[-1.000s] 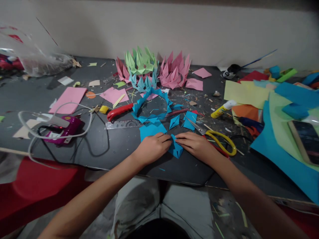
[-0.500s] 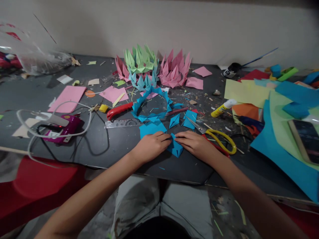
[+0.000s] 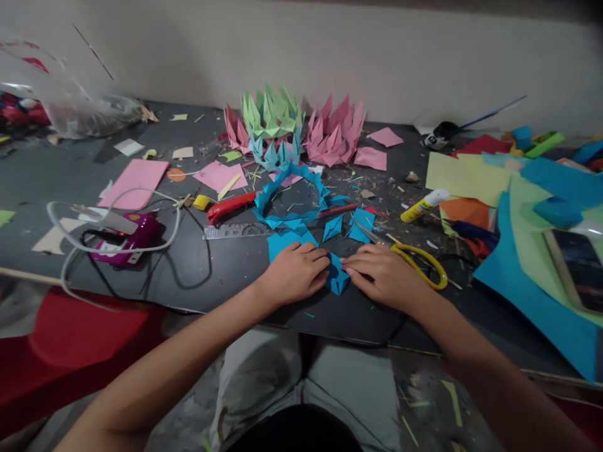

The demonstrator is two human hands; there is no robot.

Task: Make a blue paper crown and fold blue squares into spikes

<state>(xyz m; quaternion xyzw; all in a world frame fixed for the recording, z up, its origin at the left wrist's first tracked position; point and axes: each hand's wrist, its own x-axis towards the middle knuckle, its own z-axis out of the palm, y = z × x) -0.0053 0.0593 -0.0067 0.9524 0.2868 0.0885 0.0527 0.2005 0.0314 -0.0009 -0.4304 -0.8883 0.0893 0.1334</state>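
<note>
A small folded piece of blue paper (image 3: 337, 281) lies flat on the dark table between my hands. My left hand (image 3: 298, 271) is closed with curled fingers on its left edge. From the right, my right hand (image 3: 382, 271) pinches the paper's right edge with thumb and fingertips. Part of the paper is hidden under my fingers. A blue sheet (image 3: 288, 238) sticks out behind my left hand. Just beyond the hands lie two more folded blue pieces, a small diamond (image 3: 333, 228) and a square (image 3: 362, 225). Behind them rests a zigzag blue paper ring (image 3: 325, 194).
Yellow-handled scissors (image 3: 436, 276) lie beside my right hand. A metal ruler (image 3: 235, 231) and a red-handled tool (image 3: 230, 207) are at left, near a purple device with cables (image 3: 134, 235). Pointed paper crowns (image 3: 334, 135) stand at the back. A glue stick (image 3: 414, 210) and a phone (image 3: 577, 267) are right.
My left fingers have curled in more over the paper's left edge. The right hand has shifted slightly right, its thumb now at the paper's edge. The view has shifted a little.
</note>
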